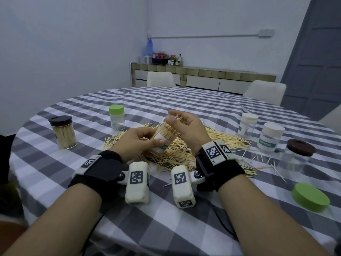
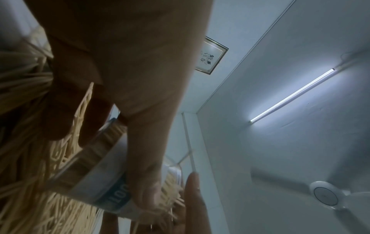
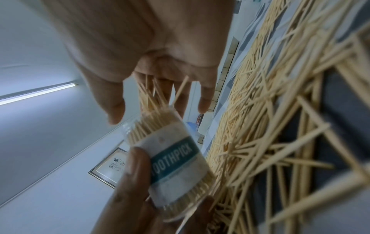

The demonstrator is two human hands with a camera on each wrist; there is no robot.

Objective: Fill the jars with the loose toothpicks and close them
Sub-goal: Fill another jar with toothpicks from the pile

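Note:
My left hand (image 1: 156, 139) grips a clear jar (image 1: 163, 145) with a teal TOOTHPICK label (image 3: 174, 158), tilted with its mouth up and to the right. The jar is packed with toothpicks. My right hand (image 1: 173, 119) is at the mouth, fingers curled round a small bundle of toothpicks (image 3: 154, 96) whose lower ends are inside the jar. A big pile of loose toothpicks (image 1: 177, 156) covers the checked cloth just under both hands. The jar has no lid on it.
On the left stand a dark-lidded jar (image 1: 63, 132) full of toothpicks and a green-lidded jar (image 1: 116, 117) with few inside. On the right are two white-lidded jars (image 1: 247, 124) (image 1: 271, 137), a brown-lidded clear jar (image 1: 297, 156) and a loose green lid (image 1: 310, 196). Stray toothpicks (image 1: 262, 163) lie nearby.

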